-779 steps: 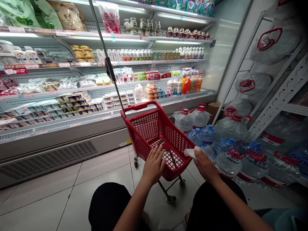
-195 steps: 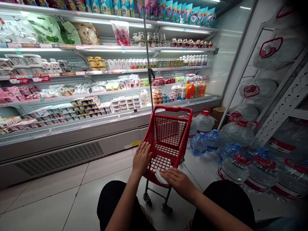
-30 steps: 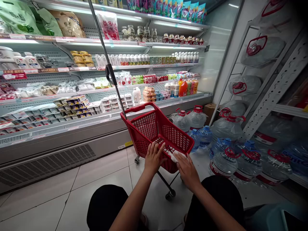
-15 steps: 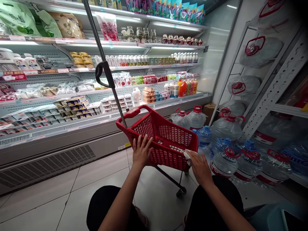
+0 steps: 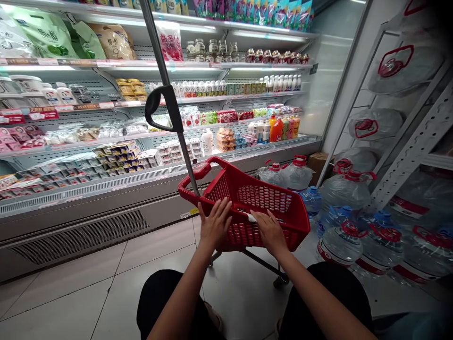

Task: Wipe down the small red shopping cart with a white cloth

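Note:
A small red shopping cart (image 5: 265,193) stands in front of me, its basket open at the top and its wheeled metal legs below. My left hand (image 5: 215,224) lies with fingers spread on the near rim, toward the handle end. Further right along the same rim, my right hand (image 5: 271,230) presses a white cloth or tissue (image 5: 252,217) against the edge, mostly hidden under its fingers. A grey pole (image 5: 187,163) with a black loop grip (image 5: 173,108) rises from the cart's handle end.
A lit refrigerated shelf unit (image 5: 166,174) with packaged goods runs across the back. Large water bottles (image 5: 339,245) with red handles stand on the floor at right, beside a white perforated rack post (image 5: 410,151). My knees are at the bottom.
My right hand has slid left along the rim with the white cloth, closer to my left hand. The cart appears slightly further right, as the view has shifted.

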Demonstrator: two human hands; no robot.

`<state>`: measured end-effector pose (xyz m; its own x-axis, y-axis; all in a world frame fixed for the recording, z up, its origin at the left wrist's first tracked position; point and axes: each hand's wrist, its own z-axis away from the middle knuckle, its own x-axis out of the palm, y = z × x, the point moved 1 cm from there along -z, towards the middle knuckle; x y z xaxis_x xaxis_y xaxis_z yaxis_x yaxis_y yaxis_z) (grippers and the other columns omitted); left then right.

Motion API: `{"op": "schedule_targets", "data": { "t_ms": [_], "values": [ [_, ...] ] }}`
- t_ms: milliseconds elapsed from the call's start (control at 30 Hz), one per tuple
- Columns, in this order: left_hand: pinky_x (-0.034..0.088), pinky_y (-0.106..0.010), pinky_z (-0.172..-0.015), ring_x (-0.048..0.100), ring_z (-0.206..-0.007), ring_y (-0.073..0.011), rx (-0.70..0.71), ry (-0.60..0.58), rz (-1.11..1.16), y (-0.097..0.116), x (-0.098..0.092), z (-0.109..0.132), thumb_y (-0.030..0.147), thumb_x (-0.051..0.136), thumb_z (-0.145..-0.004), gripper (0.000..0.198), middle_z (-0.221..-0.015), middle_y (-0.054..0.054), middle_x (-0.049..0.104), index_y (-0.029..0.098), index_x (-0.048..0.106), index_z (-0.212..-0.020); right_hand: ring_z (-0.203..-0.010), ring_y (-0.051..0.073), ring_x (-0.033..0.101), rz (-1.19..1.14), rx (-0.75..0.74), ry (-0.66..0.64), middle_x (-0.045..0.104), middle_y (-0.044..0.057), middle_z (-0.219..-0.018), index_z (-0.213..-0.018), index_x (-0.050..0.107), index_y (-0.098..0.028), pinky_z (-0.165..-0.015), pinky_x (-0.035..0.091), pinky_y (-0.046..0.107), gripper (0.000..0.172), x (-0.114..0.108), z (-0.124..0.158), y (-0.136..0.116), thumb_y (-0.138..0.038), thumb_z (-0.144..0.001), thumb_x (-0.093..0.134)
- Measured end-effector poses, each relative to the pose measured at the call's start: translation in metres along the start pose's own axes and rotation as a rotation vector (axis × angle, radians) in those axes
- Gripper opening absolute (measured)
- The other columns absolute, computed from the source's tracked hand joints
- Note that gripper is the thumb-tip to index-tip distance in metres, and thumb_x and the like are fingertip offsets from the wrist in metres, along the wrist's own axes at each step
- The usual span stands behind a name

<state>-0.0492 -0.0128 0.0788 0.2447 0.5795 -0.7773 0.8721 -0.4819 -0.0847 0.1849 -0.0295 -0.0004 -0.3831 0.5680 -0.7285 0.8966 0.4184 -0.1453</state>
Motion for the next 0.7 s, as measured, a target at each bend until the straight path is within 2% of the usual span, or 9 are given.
{"op": "schedule_targets", "data": {
  "t_ms": [67, 133, 200, 300, 367, 467, 600, 700],
  "values": [
    [-0.023, -0.070, -0.119, 0.041, -0.150, -0.0304, -0.049, 0.029, -0.003, -0.019, -0.012, -0.010, 0.043, 0.039, -0.108, 0.049, -0.161, -0.001, 0.046, 0.036, 0.042, -0.157, -0.130, 0.019, 0.059, 0.004, 0.003, 0.007, 0.066, 0.006, -0.141, -0.159, 0.040, -0.023, -0.126, 0.027, 0.047, 0.058, -0.004, 0.008, 0.012, -0.012, -0.102, 0.032],
    [-0.015, -0.070, -0.123, 0.046, -0.146, -0.0317, -0.046, 0.020, 0.007, -0.031, -0.020, -0.019, 0.043, 0.041, -0.107, 0.047, -0.156, -0.004, 0.053, 0.032, 0.052, -0.152, -0.130, 0.020, 0.059, 0.020, 0.020, 0.013, 0.066, 0.006, -0.141, -0.157, 0.043, -0.023, -0.125, 0.029, 0.047, 0.056, -0.007, 0.014, 0.021, -0.013, -0.103, 0.032],
    [-0.007, -0.068, -0.126, 0.052, -0.141, -0.0324, -0.027, 0.001, 0.013, -0.034, -0.023, -0.025, 0.046, 0.044, -0.106, 0.046, -0.150, -0.007, 0.060, 0.029, 0.060, -0.145, -0.130, 0.021, 0.060, 0.046, 0.039, 0.019, 0.067, 0.006, -0.140, -0.157, 0.044, -0.023, -0.123, 0.031, 0.047, 0.057, -0.008, 0.016, 0.026, -0.013, -0.102, 0.033],
    [0.000, -0.066, -0.127, 0.054, -0.137, -0.0332, -0.033, -0.005, -0.003, -0.024, -0.023, -0.026, 0.049, 0.047, -0.103, 0.047, -0.148, -0.011, 0.062, 0.025, 0.066, -0.138, -0.132, 0.021, 0.059, 0.082, 0.043, 0.016, 0.066, 0.007, -0.141, -0.159, 0.040, -0.022, -0.123, 0.032, 0.048, 0.061, -0.006, 0.011, 0.020, -0.009, -0.100, 0.033],
    [0.003, -0.065, -0.127, 0.054, -0.137, -0.0338, -0.051, -0.002, -0.021, -0.014, -0.023, -0.024, 0.049, 0.048, -0.101, 0.048, -0.150, -0.012, 0.059, 0.023, 0.065, -0.138, -0.136, 0.021, 0.056, 0.074, 0.019, 0.007, 0.063, 0.008, -0.146, -0.161, 0.037, -0.021, -0.123, 0.033, 0.046, 0.064, -0.003, -0.001, 0.005, -0.007, -0.098, 0.033],
    [0.006, -0.066, -0.127, 0.053, -0.138, -0.0354, -0.074, -0.003, -0.035, 0.000, -0.024, -0.023, 0.049, 0.049, -0.100, 0.053, -0.155, -0.013, 0.053, 0.023, 0.059, -0.145, -0.144, 0.020, 0.049, 0.008, -0.029, 0.008, 0.053, 0.008, -0.156, -0.163, 0.030, -0.020, -0.123, 0.034, 0.045, 0.068, 0.007, -0.031, -0.034, -0.006, -0.097, 0.033],
    [0.009, -0.066, -0.125, 0.050, -0.141, -0.0368, -0.115, -0.003, -0.046, 0.016, -0.029, -0.025, 0.052, 0.042, -0.104, 0.057, -0.168, -0.014, 0.032, 0.024, 0.050, -0.153, -0.147, 0.023, 0.044, -0.114, -0.072, 0.045, 0.048, 0.009, -0.160, -0.164, 0.028, -0.022, -0.123, 0.035, 0.047, 0.063, 0.018, -0.075, -0.095, -0.017, -0.102, 0.040],
    [0.012, -0.066, -0.124, 0.051, -0.141, -0.0375, -0.160, 0.000, -0.051, 0.025, -0.033, -0.027, 0.054, 0.038, -0.105, 0.060, -0.172, -0.014, 0.019, 0.024, 0.045, -0.156, -0.144, 0.028, 0.045, -0.165, -0.091, 0.042, 0.050, 0.007, -0.158, -0.163, 0.031, -0.026, -0.123, 0.034, 0.049, 0.063, 0.018, -0.088, -0.119, -0.024, -0.102, 0.047]
  ]
}}
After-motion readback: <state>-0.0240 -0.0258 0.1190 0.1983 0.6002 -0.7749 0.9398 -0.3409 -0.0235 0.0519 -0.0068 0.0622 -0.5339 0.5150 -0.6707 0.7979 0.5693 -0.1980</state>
